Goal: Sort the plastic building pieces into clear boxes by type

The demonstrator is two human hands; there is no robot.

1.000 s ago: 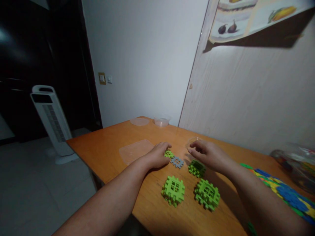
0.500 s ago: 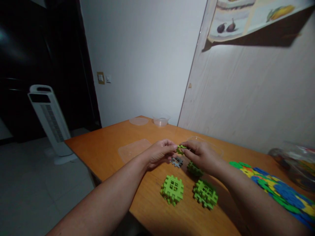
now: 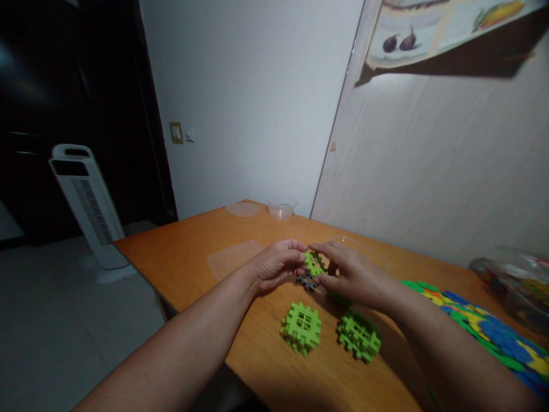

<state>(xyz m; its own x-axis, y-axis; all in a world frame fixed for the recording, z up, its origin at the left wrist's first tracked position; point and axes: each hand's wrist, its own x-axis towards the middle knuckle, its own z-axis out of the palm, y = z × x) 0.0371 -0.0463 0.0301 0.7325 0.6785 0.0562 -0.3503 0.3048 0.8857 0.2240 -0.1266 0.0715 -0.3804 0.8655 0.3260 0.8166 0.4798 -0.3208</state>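
Head view: small bright-green toothed square tile (image 3: 314, 262), tilted, pinched between left hand (image 3: 277, 266) and right hand (image 3: 349, 274).

Single head-worn view, forward and down, close over the orange table (image 3: 193, 257).

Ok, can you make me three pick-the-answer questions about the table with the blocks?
1. Where is the grey piece?
A. on the table under the hands
B. on the floor
C. in the bowl

2. How many built green cubes sit nearest the camera?
A. five
B. two
C. none

3. The small green piece is:
A. lying alone
B. inside a jar
C. held by both hands

Answers: 1 A, it lies below the left hand and right hand. 2 B, one beside another. 3 C, fingertips pinch it.
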